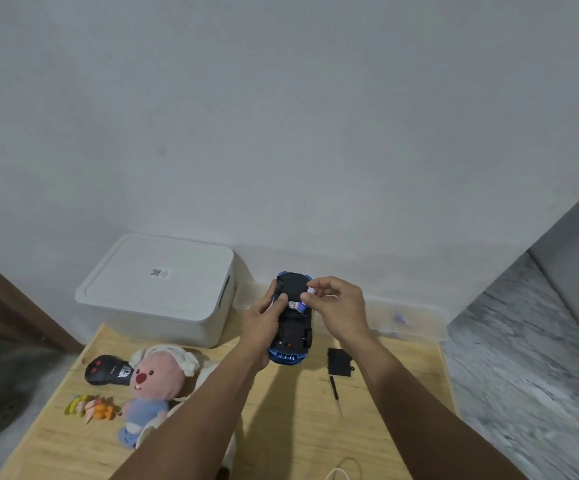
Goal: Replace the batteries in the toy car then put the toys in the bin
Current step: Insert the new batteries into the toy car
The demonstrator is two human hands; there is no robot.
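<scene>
A blue toy car (293, 336) is held upside down above the wooden table (291, 427), its black underside facing me. My left hand (260, 322) grips its left side, thumb near the open battery slot. My right hand (336, 303) pinches a small battery (306, 299) at the slot's right edge. Another battery (293, 304) shows inside the slot. The black battery cover (340, 362) lies on the table to the right, with a thin screwdriver (336, 396) below it. The white lidded bin (158, 289) stands at the back left.
A pink plush toy (154, 386), a black remote controller (108, 370) and a small yellow-orange toy (89, 407) lie at the table's left. A clear plastic tray (406, 323) sits along the back right. A white cable (340, 472) loops at the front edge. The wall is close behind.
</scene>
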